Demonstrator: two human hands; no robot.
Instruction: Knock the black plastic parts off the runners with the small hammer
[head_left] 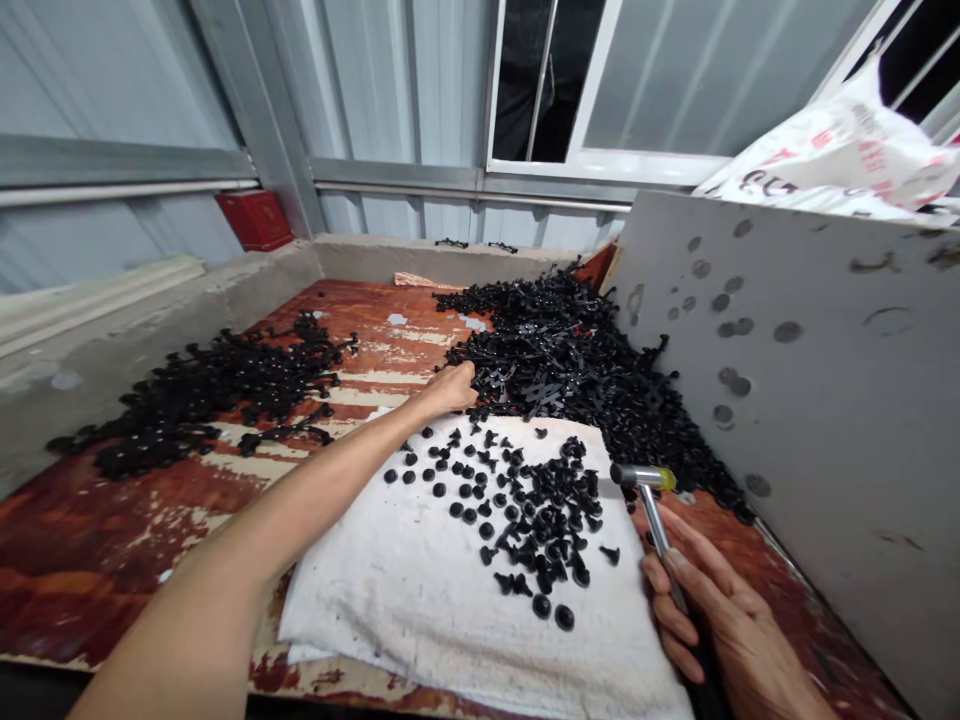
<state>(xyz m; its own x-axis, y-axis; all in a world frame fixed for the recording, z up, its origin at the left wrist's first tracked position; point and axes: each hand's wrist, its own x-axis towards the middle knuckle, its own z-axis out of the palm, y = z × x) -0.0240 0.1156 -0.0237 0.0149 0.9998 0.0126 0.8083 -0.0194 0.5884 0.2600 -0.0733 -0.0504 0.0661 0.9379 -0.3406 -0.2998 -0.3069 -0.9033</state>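
My right hand [709, 590] is wrapped around the dark handle of a small hammer [652, 500], its metal head with a yellow tip raised at the cloth's right edge. My left hand [454, 388] reaches out to the near left edge of a big heap of black linked plastic parts [555, 340]. Its fingers are curled and turned away, so what they grip is hidden. Between the hands lies a folded white cloth [390, 600], with many loose black mushroom-shaped pieces [544, 520] scattered over its upper and right part.
A second pile of black linked parts [225, 395] lies on the left of the worn red-brown tabletop [67, 540]. A grey spotted board [825, 400] stands along the right, with a white plastic bag [840, 150] above it. A red box [255, 220] sits on the back left ledge.
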